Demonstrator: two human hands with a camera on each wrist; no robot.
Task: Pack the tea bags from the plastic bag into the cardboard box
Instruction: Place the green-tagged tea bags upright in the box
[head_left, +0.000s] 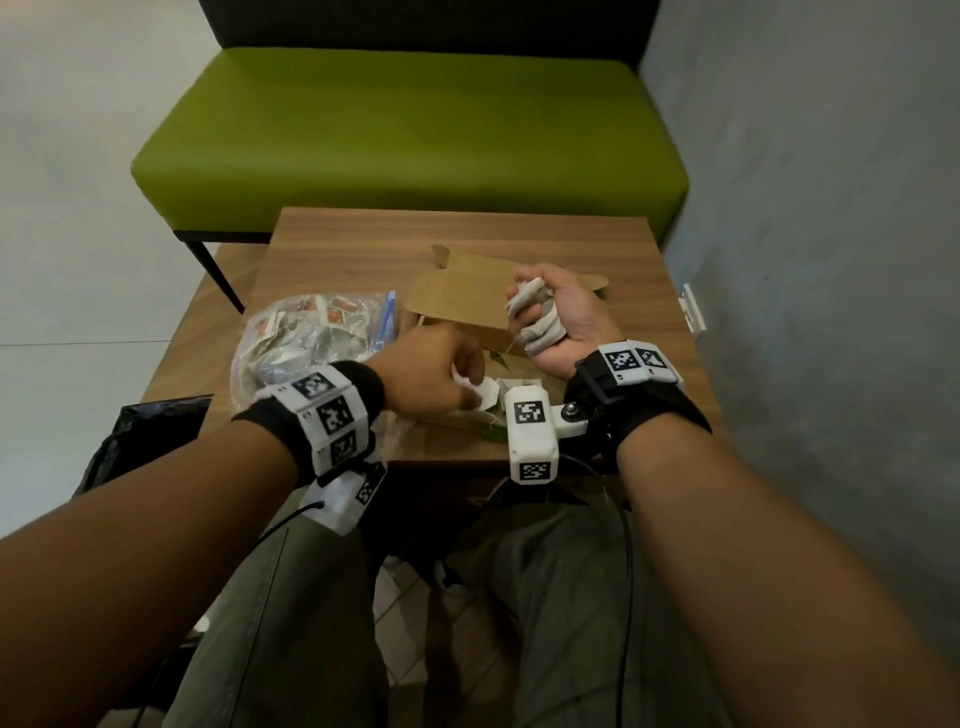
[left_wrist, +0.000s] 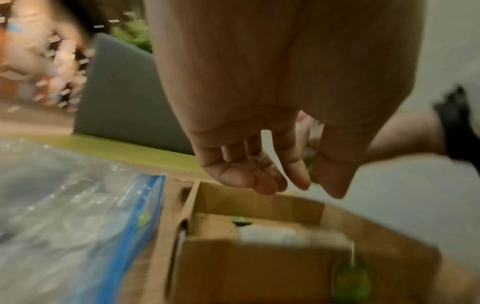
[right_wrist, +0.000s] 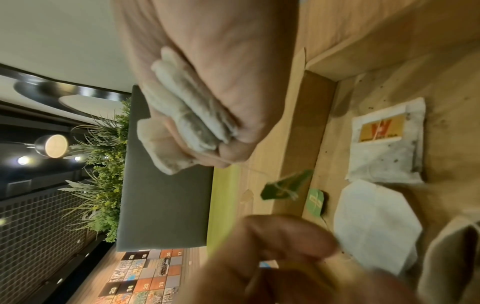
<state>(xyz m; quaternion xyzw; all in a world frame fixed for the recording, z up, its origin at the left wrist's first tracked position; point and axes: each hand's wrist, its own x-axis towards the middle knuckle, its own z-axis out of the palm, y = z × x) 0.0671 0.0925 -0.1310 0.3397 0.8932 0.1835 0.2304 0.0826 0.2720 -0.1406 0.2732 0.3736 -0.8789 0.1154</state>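
My right hand (head_left: 558, 312) is raised palm-up over the open brown cardboard box (head_left: 457, 296) and grips a bundle of several pale tea bags (head_left: 535, 319). In the right wrist view the bundle (right_wrist: 192, 115) is squeezed in the fist, and a green tag (right_wrist: 285, 187) dangles from it on a string. My left hand (head_left: 441, 374) hovers over the near part of the box (left_wrist: 246, 267), its fingers (left_wrist: 259, 176) hanging loosely curled with nothing in them. Flat tea bags (right_wrist: 376, 226) lie inside the box. The clear plastic bag (head_left: 306, 332) of tea bags sits left of it.
Everything stands on a small wooden table (head_left: 467, 234). A green bench (head_left: 410, 130) is behind it and a grey wall (head_left: 805, 208) runs close on the right. A black bag (head_left: 145, 431) sits by the table's near left corner.
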